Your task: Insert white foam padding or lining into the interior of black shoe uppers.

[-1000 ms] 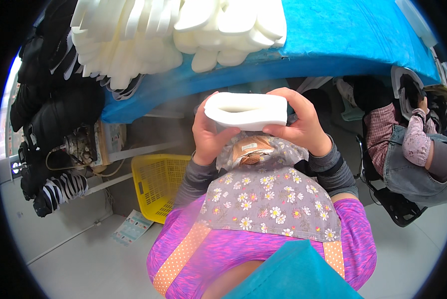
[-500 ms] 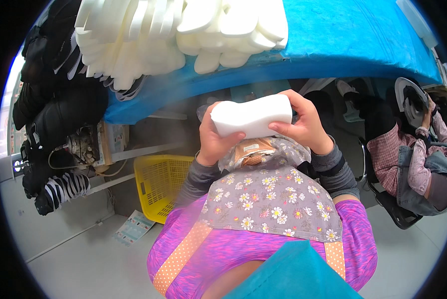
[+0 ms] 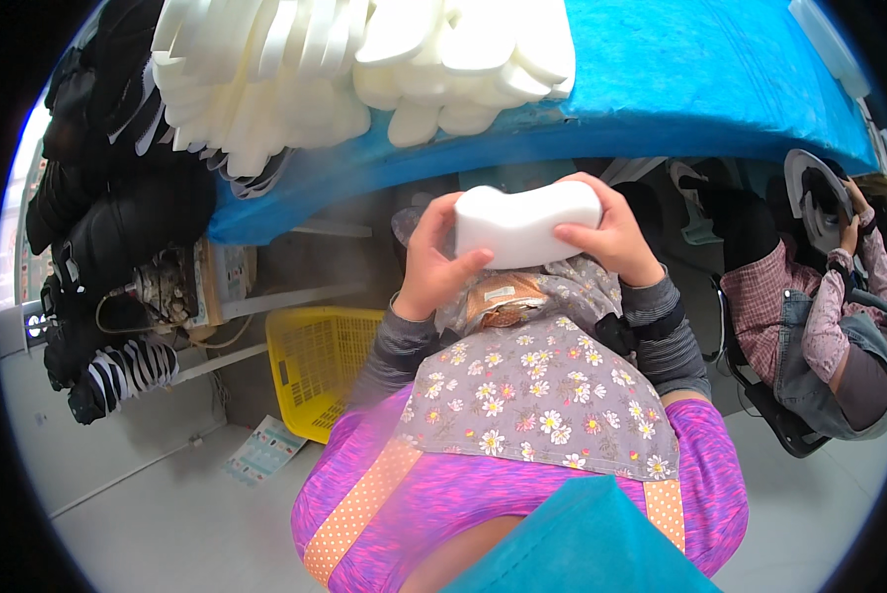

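A white foam piece [image 3: 524, 229] with a dipped, curved upper edge is held level above my lap. My left hand [image 3: 435, 259] grips its left end, thumb on the near face and fingers behind. At the other end my right hand [image 3: 613, 233] holds it the same way, its thumb pressed on the near face. The fingers behind the foam are mostly hidden. Beyond my hands, similar white foam pieces [image 3: 463, 59] are stacked in dense rows on a table covered in blue sheeting [image 3: 700, 79].
A yellow plastic basket [image 3: 315, 371] stands on the floor at my left. Black items [image 3: 137, 217] hang or pile at the far left, above a striped bundle [image 3: 132, 376]. On the right a seated co-worker [image 3: 809, 326] handles a white-rimmed black piece [image 3: 814, 198].
The foam piece has shifted a little to the right and turned, so its dipped edge shows more clearly. Both hands moved with it and kept their hold.
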`<state>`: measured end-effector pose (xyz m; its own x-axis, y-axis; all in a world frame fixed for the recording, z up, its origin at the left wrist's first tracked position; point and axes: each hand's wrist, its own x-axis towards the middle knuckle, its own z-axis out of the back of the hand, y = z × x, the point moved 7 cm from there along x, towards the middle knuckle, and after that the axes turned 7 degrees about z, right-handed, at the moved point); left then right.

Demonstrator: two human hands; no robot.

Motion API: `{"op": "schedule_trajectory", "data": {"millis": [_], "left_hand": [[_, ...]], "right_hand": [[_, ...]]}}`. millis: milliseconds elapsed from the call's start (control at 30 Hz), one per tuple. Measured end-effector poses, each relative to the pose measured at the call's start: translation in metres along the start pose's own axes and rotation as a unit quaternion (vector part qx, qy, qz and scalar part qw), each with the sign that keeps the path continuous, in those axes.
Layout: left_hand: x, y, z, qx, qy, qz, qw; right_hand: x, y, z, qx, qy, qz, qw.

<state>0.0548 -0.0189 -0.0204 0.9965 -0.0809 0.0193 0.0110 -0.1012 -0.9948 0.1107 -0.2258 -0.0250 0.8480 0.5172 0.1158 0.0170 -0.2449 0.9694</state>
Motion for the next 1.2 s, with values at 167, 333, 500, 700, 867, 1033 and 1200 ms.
{"op": "schedule_trajectory", "data": {"millis": [167,333,500,700,867,1033,1200], "left_hand": [[0.007,0.011,0.041,-0.004,-0.087,-0.033,0.996],[0.012,0.079,0.092,0.031,-0.222,0.033,0.974],[-0.007,0.202,0.145,0.276,-0.278,0.091,0.916],[0.003,0.211,0.093,0.426,-0.173,0.108,0.882],[0.006,0.204,0.080,0.524,-0.130,0.091,0.837],[0.007,0.195,0.075,0.521,-0.122,0.090,0.840],[0.003,0.202,0.082,0.519,-0.129,0.132,0.835]], "right_hand": [[-0.019,-0.066,0.077,0.250,-0.107,0.014,0.962],[-0.052,-0.157,0.140,0.414,-0.177,-0.007,0.893],[-0.064,-0.214,0.149,0.427,-0.259,-0.083,0.863],[-0.067,-0.229,0.149,0.362,-0.233,-0.164,0.888],[-0.061,-0.229,0.146,0.353,-0.227,-0.173,0.891],[-0.063,-0.229,0.145,0.344,-0.208,-0.174,0.899],[-0.063,-0.229,0.140,0.343,-0.210,-0.186,0.897]]}}
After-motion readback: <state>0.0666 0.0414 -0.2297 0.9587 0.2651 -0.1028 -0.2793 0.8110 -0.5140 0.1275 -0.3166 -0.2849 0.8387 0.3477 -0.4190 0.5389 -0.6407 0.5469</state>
